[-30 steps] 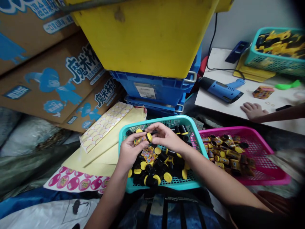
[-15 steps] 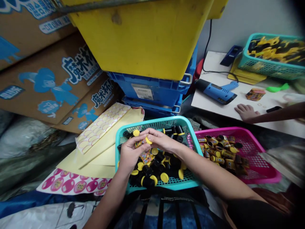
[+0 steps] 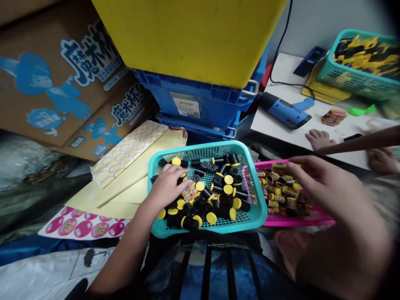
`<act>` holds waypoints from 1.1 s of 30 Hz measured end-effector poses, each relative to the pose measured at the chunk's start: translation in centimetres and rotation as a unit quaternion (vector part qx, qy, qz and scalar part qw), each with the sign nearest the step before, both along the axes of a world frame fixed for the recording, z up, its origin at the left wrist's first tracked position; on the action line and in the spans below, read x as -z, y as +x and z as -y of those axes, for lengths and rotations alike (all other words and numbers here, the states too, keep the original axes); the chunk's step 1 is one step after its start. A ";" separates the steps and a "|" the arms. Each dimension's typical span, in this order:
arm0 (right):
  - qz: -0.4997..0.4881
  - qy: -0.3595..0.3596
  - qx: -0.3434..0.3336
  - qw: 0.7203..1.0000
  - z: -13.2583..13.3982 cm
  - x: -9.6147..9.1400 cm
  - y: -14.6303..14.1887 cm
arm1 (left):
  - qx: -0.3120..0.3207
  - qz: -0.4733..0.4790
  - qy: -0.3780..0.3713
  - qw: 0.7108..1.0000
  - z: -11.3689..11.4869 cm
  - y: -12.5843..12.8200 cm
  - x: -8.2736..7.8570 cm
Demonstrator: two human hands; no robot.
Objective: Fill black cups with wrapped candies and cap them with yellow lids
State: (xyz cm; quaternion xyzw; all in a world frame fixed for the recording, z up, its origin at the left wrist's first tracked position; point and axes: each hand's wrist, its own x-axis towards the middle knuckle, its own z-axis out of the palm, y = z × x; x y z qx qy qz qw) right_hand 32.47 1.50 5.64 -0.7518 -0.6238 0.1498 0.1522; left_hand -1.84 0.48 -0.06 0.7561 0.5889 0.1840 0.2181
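My left hand (image 3: 168,186) reaches into the teal basket (image 3: 254,210), its thumb and fingers apart over black cylinders with yellow caps. Whether it touches one cannot be made out. Beside its thumb, a small stack of colourful printed labels (image 3: 190,192) lies on the black cylinders (image 3: 225,200). My right hand (image 3: 315,183), smeared by motion, is above the pink basket (image 3: 321,216). Between its thumb and forefinger is a blurred small labelled canister (image 3: 279,168). Below lie several canisters (image 3: 290,191) wrapped in similar yellow printed labels.
Yellow (image 3: 193,41) and blue crates (image 3: 187,104) stand stacked behind the teal basket. Cardboard boxes (image 3: 71,125) and sticker sheets (image 3: 134,162) are on the left. A white table (image 3: 281,121) at right bears a heat gun (image 3: 284,110), another teal basket (image 3: 359,77) and another person's hand (image 3: 318,139).
My hands have parted. The right one has moved from the teal basket to above the pink basket with the canister; the left has lowered onto the black cylinders. The view has shifted slightly.
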 end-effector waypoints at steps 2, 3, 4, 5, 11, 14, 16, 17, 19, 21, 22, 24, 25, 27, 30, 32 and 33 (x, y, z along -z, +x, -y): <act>0.092 -0.088 -0.006 0.992 0.0 0.1 2.0 | 0.012 -0.034 -0.039 0.999 0.1 -0.3 1.3; 0.099 -0.096 -0.020 0.990 -0.2 0.4 2.0 | 0.013 -0.032 -0.052 0.998 0.0 -0.3 1.7; 0.084 -0.082 -0.040 0.992 -0.5 0.7 1.3 | 0.010 -0.020 -0.066 0.998 0.0 -0.3 2.0; 0.055 -0.056 -0.067 0.995 -0.9 1.1 0.1 | 0.002 -0.001 -0.080 0.997 0.0 -0.3 2.2; -0.049 -0.041 -0.395 0.916 -3.8 4.8 -11.5 | -0.090 0.098 -0.147 0.980 0.6 -1.2 0.5; 0.024 -0.066 -0.490 0.869 -4.4 6.9 -15.7 | -0.134 0.126 -0.139 0.973 1.2 -1.9 -0.4; 0.073 -0.077 -0.508 0.855 -4.5 8.0 -17.3 | -0.172 0.171 -0.132 0.961 1.5 -2.3 -0.7; 0.090 -0.083 -0.512 0.850 -4.6 8.4 -17.7 | -0.192 0.199 -0.126 0.953 1.6 -2.5 -0.7; 0.100 -0.088 -0.521 0.843 -4.6 9.0 -17.9 | -0.229 0.261 -0.113 0.931 1.7 -2.7 -0.6; 0.087 -0.086 -0.524 0.843 -4.7 9.2 -17.5 | -0.261 0.310 -0.109 0.908 1.7 -2.8 -0.3; 0.078 -0.085 -0.519 0.847 -4.7 9.2 -17.3 | -0.273 0.324 -0.111 0.899 1.7 -2.8 -0.1; 0.068 -0.088 -0.499 0.860 -4.7 9.1 -16.7 | -0.277 0.322 -0.114 0.898 1.7 -2.8 0.2; 0.072 -0.091 -0.489 0.865 -4.6 9.0 -16.5 | -0.265 0.307 -0.112 0.907 1.7 -2.8 0.3; 0.096 -0.101 -0.482 0.865 -4.5 8.7 -16.4 | -0.217 0.257 -0.104 0.936 1.6 -2.7 0.6; 0.135 -0.115 -0.490 0.854 -4.5 8.3 -16.7 | -0.145 0.180 -0.105 0.967 1.6 -2.6 0.7; 0.134 -0.104 -0.502 0.848 -4.6 8.1 -16.7 | -0.131 0.142 -0.091 0.977 1.7 -2.7 0.5; 0.122 -0.095 -0.507 0.848 -4.7 8.0 -16.6 | -0.131 0.124 -0.075 0.981 1.8 -2.9 0.4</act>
